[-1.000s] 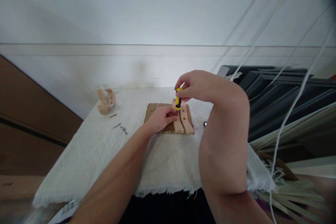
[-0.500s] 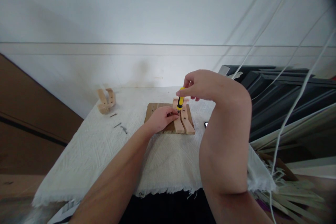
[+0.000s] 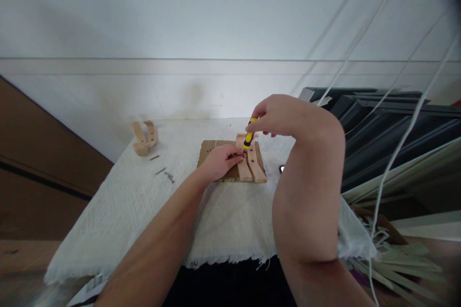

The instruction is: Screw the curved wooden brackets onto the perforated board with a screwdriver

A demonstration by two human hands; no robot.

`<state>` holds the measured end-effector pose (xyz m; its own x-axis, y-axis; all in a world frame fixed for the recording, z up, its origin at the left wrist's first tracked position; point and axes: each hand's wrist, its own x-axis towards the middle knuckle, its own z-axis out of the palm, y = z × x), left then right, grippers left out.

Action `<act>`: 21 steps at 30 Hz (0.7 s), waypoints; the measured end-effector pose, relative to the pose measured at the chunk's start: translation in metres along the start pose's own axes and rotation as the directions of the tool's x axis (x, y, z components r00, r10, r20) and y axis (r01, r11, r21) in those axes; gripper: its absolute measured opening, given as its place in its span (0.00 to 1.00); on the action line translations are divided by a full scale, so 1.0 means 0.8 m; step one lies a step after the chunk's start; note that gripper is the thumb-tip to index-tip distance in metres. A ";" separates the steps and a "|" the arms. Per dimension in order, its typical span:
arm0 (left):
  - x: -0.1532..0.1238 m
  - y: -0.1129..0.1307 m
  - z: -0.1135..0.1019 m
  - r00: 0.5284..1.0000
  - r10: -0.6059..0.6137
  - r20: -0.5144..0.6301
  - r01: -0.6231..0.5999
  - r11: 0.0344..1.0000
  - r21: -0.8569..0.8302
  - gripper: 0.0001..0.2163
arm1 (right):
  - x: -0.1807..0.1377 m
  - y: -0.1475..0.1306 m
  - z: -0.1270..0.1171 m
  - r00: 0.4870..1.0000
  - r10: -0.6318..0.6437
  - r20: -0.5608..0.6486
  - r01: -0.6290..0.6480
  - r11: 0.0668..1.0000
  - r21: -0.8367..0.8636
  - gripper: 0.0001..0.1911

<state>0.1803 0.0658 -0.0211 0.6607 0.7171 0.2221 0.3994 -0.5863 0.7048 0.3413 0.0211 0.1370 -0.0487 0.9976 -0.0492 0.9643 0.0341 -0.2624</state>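
Note:
My right hand grips the handle of a yellow-and-black screwdriver, held nearly upright with its tip down at a curved light wooden piece. Close by the tip, the thumb and fingers of my left hand are pinched together over the wood; what lies between them is too small to make out. A second curved wooden piece with dark holes lies alongside the first. Under both is a brown cardboard piece.
Several loose screws lie on the white cloth at the left, near a few more curved wooden pieces. A small dark-rimmed object is partly behind my right arm. White cables hang at the right before dark panels.
The screwdriver leans slightly more to the right at its top, its tip still at the same wooden piece. My left hand stays in place. The view has shifted a little.

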 end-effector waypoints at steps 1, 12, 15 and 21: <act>0.000 0.001 0.000 1.000 0.006 0.002 -0.006 1.000 -0.003 0.09 | 0.000 0.000 0.000 1.000 0.025 0.010 -0.025 1.000 0.000 0.14; 0.000 0.004 0.001 0.998 -0.069 0.002 0.069 0.997 -0.027 0.10 | 0.004 -0.018 0.003 0.998 0.051 0.026 -0.051 0.999 0.002 0.17; 0.000 0.003 0.004 0.997 -0.074 -0.024 0.073 0.996 -0.047 0.09 | -0.002 -0.017 0.002 1.000 0.018 -0.009 -0.018 1.000 0.013 0.17; -0.001 0.004 0.001 1.000 -0.017 -0.007 0.017 1.000 -0.006 0.08 | -0.002 -0.005 0.005 1.000 0.005 -0.015 -0.003 0.995 0.095 0.17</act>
<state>0.1819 0.0631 -0.0196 0.6493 0.7297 0.2145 0.4071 -0.5716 0.7124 0.3369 0.0192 0.1343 -0.0401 0.9986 -0.0356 0.9355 0.0250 -0.3525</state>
